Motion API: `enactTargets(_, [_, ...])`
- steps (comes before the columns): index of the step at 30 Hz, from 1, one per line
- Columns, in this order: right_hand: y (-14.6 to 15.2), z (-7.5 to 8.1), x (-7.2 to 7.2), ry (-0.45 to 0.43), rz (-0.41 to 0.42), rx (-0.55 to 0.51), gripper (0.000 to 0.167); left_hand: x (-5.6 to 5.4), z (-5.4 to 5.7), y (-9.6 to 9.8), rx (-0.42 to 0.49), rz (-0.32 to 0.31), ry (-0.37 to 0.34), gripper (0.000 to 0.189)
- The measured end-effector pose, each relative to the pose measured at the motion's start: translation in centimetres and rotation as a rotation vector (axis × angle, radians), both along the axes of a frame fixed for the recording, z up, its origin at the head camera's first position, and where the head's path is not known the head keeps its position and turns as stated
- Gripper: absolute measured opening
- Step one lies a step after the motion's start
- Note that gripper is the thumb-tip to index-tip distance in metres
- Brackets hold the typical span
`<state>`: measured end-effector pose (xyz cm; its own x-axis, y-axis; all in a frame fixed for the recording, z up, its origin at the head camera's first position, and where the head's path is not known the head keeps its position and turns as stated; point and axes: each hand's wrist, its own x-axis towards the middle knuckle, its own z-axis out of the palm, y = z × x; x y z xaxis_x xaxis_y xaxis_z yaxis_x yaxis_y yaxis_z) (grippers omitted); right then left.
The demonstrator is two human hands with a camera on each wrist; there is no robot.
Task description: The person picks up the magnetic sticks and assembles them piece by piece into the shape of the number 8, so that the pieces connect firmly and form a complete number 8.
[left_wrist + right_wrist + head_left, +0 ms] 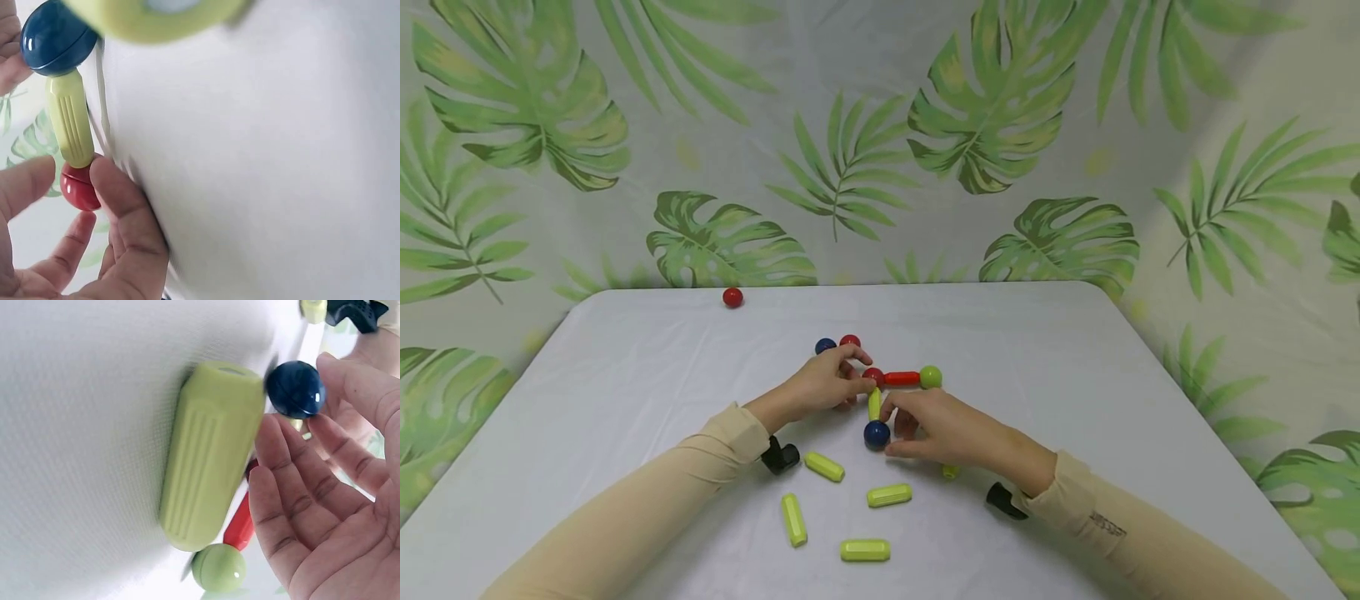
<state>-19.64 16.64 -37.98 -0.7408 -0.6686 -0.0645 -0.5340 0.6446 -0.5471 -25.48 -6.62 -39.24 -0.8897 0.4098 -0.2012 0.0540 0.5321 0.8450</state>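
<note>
Right hand point(936, 422) touches blue ball point(295, 389); only right wrist view shows palm point(356, 550).

The round dark blue plastic ball point(292, 390) and round red plastic ball point(80, 192) look smooth and glossy, catching highlights, as does the round light green plastic ball point(219, 569). The long yellow-green plastic rod point(206, 459) has a satin, grooved surface. The flat white tablecloth point(1045, 342) shows a fine, matt weave; the long beige cloth sleeve point(640, 492) looks matt.

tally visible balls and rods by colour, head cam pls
Red balls: 3
Blue balls: 2
Green ball: 1
Red rod: 1
Green rods: 6, one mostly hidden by the right hand
Total: 13
</note>
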Motion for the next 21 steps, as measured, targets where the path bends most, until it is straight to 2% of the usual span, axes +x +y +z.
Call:
enactTargets(6, [0.5,0.2,0.7,-0.004,-0.005,-0.011,0.03,0.7,0.0,-0.7,-0.075,-0.084,0.059,0.05])
enactTargets(10, [0.9,0.3,1.2,-0.01,0.025,0.006,0.022,1.5,0.1,-1.2,-0.111,-0.141,0.087,0.056])
enactTargets(16, [1.3,0.5,2.0,-0.063,0.068,0.037,0.018,2.7,0.7,-1.6,-0.131,-0.246,0.129,0.056])
enactTargets(21, [1.2,0.4,2.6,-0.071,0.103,0.042,0.018,3.4,0.7,-1.6,-0.154,-0.344,0.186,0.053])
